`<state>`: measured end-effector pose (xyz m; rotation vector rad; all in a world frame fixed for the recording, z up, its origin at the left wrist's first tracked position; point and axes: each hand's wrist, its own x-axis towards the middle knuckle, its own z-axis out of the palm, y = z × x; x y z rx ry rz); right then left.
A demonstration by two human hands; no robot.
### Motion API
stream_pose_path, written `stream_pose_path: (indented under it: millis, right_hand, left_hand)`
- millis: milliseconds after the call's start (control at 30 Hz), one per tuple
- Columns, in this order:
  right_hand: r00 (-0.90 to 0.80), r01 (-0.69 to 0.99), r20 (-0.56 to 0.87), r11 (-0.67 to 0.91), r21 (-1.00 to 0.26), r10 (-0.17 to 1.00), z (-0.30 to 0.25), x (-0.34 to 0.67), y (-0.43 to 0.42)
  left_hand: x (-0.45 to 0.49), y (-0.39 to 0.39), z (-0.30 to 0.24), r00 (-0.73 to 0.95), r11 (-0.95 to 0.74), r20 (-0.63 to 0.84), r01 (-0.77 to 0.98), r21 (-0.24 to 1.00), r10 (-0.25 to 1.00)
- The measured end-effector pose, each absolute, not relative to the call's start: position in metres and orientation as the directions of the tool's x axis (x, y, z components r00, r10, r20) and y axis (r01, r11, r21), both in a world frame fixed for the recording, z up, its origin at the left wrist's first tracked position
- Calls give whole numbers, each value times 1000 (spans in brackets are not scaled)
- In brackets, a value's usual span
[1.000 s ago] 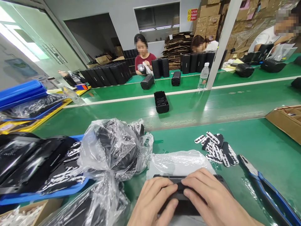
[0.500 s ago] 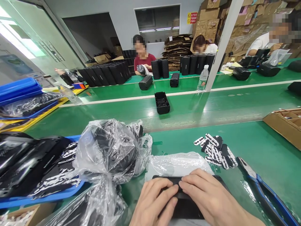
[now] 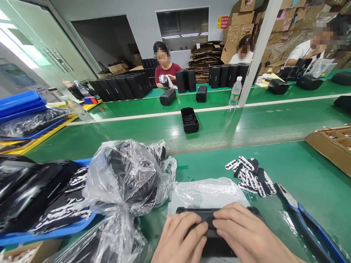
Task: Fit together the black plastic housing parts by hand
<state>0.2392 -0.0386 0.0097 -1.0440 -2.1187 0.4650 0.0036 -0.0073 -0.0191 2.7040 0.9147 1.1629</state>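
A flat black plastic part (image 3: 219,213) lies on the green bench right in front of me, on a clear plastic bag (image 3: 205,191). My left hand (image 3: 179,239) rests on its left half with the fingers curled and pressing down. My right hand (image 3: 246,233) covers its right half, fingertips pressed together against the part's middle. Both sets of fingertips meet there. Whatever is under the fingertips is hidden.
A bag of black parts (image 3: 128,175) sits to the left, beside a blue tray (image 3: 63,228). Black-and-white oval pads (image 3: 252,173) and blue-handled pliers (image 3: 304,217) lie to the right. A black housing (image 3: 189,119) rides the conveyor. Other people work at the far bench.
Both hands stay pressed on the black part, shifting only slightly. The view has tilted a little, so the scene sits lower in the frame.
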Motion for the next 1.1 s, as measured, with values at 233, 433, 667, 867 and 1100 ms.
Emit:
stream_pose_path:
  millis: [233, 433, 667, 867, 1100]
  right_hand:
    - [-450, 575, 222, 470, -670, 865, 21, 235, -32]
    - [-453, 569, 195, 451, -687, 870, 24, 233, -28]
    - [-486, 530, 306, 555, -641, 819, 19, 230, -31]
    - [-527, 596, 385, 653, -467, 757, 11, 227, -34]
    - [-521, 600, 484, 705, -379, 703, 6, 223, -36]
  left_hand:
    - [-2, -13, -12, 563, -815, 592, 451, 365, 577]
    - [0, -8, -16, 566, -809, 584, 477, 344, 582]
    - [1, -7, -6, 612, -826, 564, 489, 282, 555]
    - [-6, -10, -9, 575, -816, 579, 400, 418, 579]
    - [-6, -13, -3, 595, -842, 599, 422, 336, 537]
